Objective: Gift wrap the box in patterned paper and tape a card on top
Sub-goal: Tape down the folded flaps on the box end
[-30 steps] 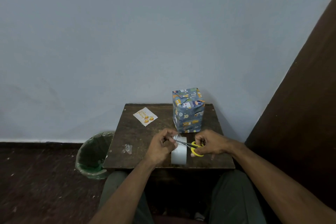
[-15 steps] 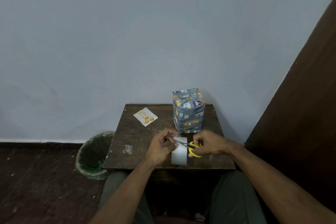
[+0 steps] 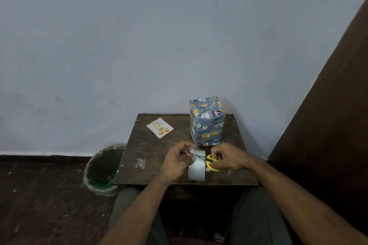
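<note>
**Cutting tape in front of the wrapped box**

Your left hand [image 3: 176, 162] has its fingers curled, and the grip pinches the free end of the clear tape [image 3: 192, 149] just above the tape roll [image 3: 196, 170]. The roll stands on its edge at the near side of the worktop [image 3: 151, 165], between your two hands. Your right hand [image 3: 229, 158] holds the yellow-handled scissors [image 3: 209, 161]; its grip is closed through the handle loops, and the blades point left toward the tape end. Whether the blades touch the tape, I cannot tell.

The box [image 3: 207, 121] is already covered in blue patterned paper with small animals. It stands upright at the far right part of the worktop, close to the wall [image 3: 139, 36] and just behind your hands, apart from them. The card [image 3: 160, 127], white with gold balloons, lies flat on the far left part of the worktop, well apart from the box.

A small crumpled piece of clear film [image 3: 141, 163] lies near the left edge. On the floor left of the worktop stands a bin [image 3: 99, 171] with a green liner.
</note>
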